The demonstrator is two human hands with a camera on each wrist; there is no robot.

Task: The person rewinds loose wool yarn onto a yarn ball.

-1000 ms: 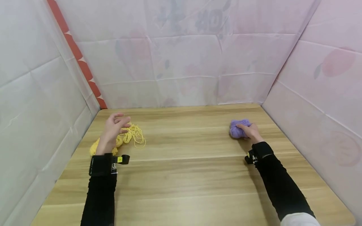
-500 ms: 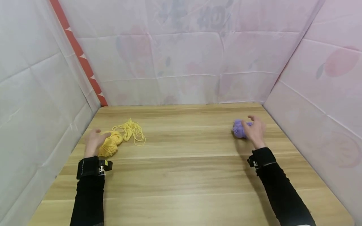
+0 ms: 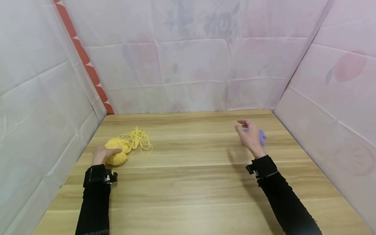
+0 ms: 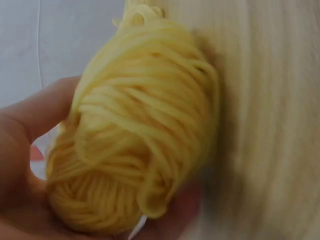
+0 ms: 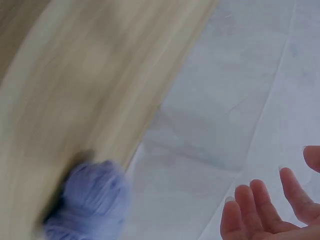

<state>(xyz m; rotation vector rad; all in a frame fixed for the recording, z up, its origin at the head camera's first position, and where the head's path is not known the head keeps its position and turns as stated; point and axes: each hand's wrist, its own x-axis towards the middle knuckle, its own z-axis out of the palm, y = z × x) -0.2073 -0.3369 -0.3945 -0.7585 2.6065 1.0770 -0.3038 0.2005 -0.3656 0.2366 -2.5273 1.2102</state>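
Note:
My left hand (image 3: pixel 101 154) grips a ball of yellow yarn (image 3: pixel 118 150) on the left of the table. In the left wrist view, the thumb lies along one side of the yellow yarn (image 4: pixel 145 115) and fingers show beneath it. A loose tangle of yellow strands (image 3: pixel 140 139) trails from the ball toward the back. On the right, my right hand (image 3: pixel 249 135) hovers above the table with nothing in it, its fingers relaxed. Behind that hand lies a ball of purple yarn (image 3: pixel 262 137), partly hidden; the right wrist view shows the purple yarn (image 5: pixel 95 200) apart from the fingers.
The wooden table (image 3: pixel 182 186) reaches back to a pale printed cloth wall (image 3: pixel 191 65). Similar cloth walls stand on the left (image 3: pixel 38 130) and right (image 3: pixel 337 114). A red scalloped strip (image 3: pixel 85 58) runs down the back left corner.
My right hand has let go of the purple yarn, lifted and moved left across it. My left hand has come back from over the tangle and taken hold of the yellow ball.

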